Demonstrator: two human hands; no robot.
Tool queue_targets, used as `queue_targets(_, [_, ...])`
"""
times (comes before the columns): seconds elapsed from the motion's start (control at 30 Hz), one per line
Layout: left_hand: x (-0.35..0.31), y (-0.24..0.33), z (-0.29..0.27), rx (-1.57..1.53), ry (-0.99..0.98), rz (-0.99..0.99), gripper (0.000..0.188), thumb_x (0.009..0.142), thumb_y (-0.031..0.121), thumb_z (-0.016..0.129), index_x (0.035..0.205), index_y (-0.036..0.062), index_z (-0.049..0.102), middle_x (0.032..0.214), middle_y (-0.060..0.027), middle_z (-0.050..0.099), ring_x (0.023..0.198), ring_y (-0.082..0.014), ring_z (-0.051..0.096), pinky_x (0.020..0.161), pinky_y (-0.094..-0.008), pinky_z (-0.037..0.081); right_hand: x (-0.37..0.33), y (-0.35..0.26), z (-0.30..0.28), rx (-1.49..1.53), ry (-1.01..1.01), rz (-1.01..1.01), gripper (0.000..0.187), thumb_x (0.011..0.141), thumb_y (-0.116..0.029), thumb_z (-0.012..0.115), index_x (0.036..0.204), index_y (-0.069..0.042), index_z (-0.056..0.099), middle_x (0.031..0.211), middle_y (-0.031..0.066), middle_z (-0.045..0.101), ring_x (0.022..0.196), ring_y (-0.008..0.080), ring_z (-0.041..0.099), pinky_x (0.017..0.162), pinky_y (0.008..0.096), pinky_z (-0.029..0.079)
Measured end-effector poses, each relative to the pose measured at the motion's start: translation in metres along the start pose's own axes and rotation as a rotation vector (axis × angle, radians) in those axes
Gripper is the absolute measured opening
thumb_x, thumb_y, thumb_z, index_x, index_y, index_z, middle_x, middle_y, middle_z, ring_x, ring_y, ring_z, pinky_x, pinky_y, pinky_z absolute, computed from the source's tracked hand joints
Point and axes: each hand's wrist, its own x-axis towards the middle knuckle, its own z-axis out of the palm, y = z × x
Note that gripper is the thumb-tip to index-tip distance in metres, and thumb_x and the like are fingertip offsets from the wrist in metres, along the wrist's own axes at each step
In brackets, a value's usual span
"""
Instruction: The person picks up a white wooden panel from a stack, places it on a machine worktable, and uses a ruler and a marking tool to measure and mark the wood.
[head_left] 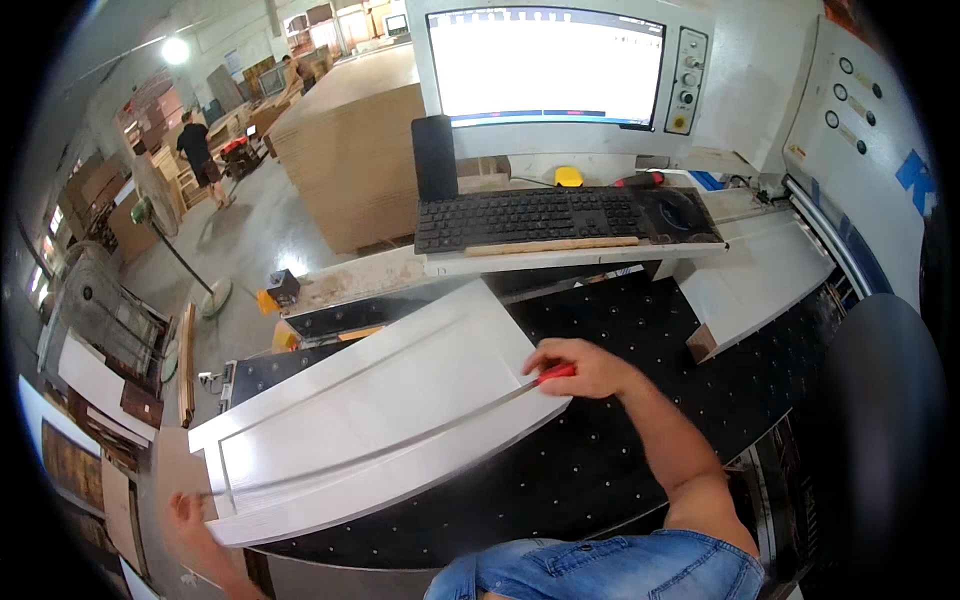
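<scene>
A white panel point(380, 400) with a grooved rectangular frame lies slantwise over the black worktable, its left end jutting past the table. My right hand point(590, 370) is closed around a red tape measure point(556, 373) at the panel's right end. From it the thin blade stretches lengthwise over the white face toward the left end. There my left hand point(190, 520) holds the blade's far end, just off the panel's edge, with fingers drawn together and slightly blurred.
Behind the black table point(600, 350) stand a keyboard point(530, 218), a mouse point(675, 210) and a lit monitor point(545, 65). A white board point(755, 280) lies at right. Boards are stacked point(350, 165) beyond; a person point(195, 155) walks near a standing fan point(145, 212).
</scene>
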Motion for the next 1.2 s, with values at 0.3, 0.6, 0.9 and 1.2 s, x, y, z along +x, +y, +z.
queue_targets(0.3, [-0.247,0.162,0.261,-0.54,-0.973,-0.136,0.04,0.093,-0.005,0.066,0.131,0.0024,0.056,0.109,-0.0129,0.071,0.096,-0.0173,0.067,0.089,-0.0297,0.054,0.055,-0.072,0.13,-0.089,-0.18,-0.175,0.058,0.085,-0.038,0.082,0.126,-0.001,0.062,0.115,0.0186,0.065,0.104,0.0289,0.064,0.091,0.038,0.052])
queue_targets(0.6, [-0.2,0.103,0.164,-0.285,-0.604,-0.105,0.035,0.102,0.018,0.064,0.134,0.0039,0.057,0.115,-0.0142,0.071,0.097,-0.0216,0.07,0.081,-0.0316,0.054,0.11,-0.029,-0.028,-0.629,0.453,-0.099,0.039,0.084,-0.028,0.078,0.116,-0.007,0.069,0.112,0.0172,0.067,0.107,0.0364,0.064,0.096,0.0459,0.051])
queue_targets(0.9, [-0.07,-0.028,-0.02,0.532,0.134,0.106,0.063,0.103,0.023,0.063,0.155,-0.0014,0.037,0.156,-0.0237,0.044,0.142,-0.0386,0.044,0.114,-0.0421,0.038,0.197,0.024,-0.13,-0.878,0.786,-0.01,0.04,0.092,-0.024,0.074,0.124,-0.002,0.066,0.123,0.0194,0.066,0.117,0.0388,0.06,0.1,0.0469,0.05])
queue_targets(1.2, [-0.073,-0.116,-0.139,0.335,0.141,-0.133,0.062,0.108,0.028,0.054,0.157,-0.0042,0.032,0.155,-0.0251,0.045,0.14,-0.0342,0.048,0.116,-0.0404,0.037,0.084,0.008,-0.011,-0.444,0.52,0.098,0.058,0.096,-0.039,0.071,0.133,0.004,0.061,0.124,0.0212,0.069,0.105,0.0267,0.07,0.094,0.0368,0.053])
